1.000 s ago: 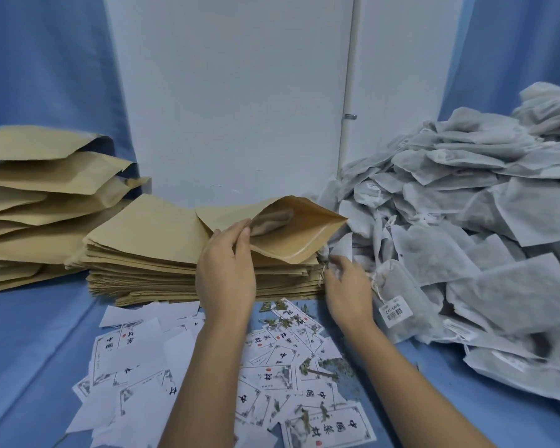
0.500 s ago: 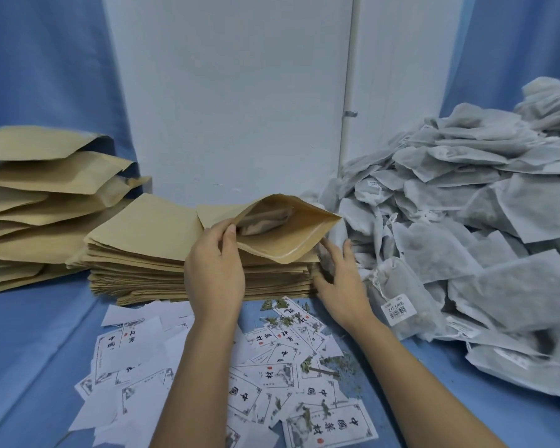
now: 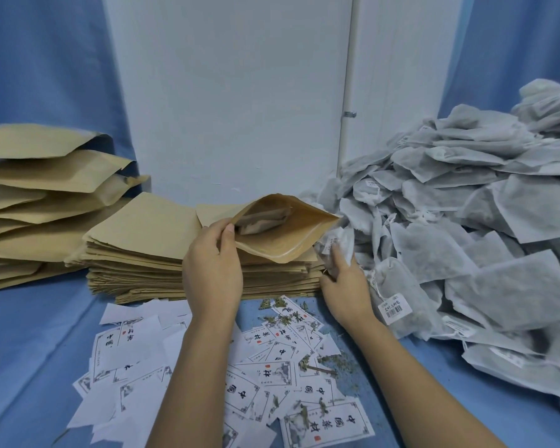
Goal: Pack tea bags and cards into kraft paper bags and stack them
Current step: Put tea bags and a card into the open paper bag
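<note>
Head view: since half a second ago, the right hand (image 3: 343,286) is raised from the edge of the stack and a tea bag (image 3: 340,236) is now gripped in it, held just beside the right corner of the open paper bag (image 3: 282,244). The left hand (image 3: 212,270) is kept in place, with the near lip of that bag's mouth pinched between thumb and fingers so the mouth is held wide. Another tea bag (image 3: 262,219) is seen already inside. The open bag is rested on top of the stack of flat paper bags (image 3: 143,250) at centre. Filled paper bags (image 3: 39,185) are piled at the left, touching the stack. The heap of tea bags (image 3: 466,221) is spread along the right side, one barcode tag (image 3: 395,310) showing near the right wrist. Printed cards (image 3: 272,370) are scattered in front on the blue cloth (image 3: 29,350), under both forearms, with loose leaf crumbs (image 3: 340,376) strewn among them.
</note>
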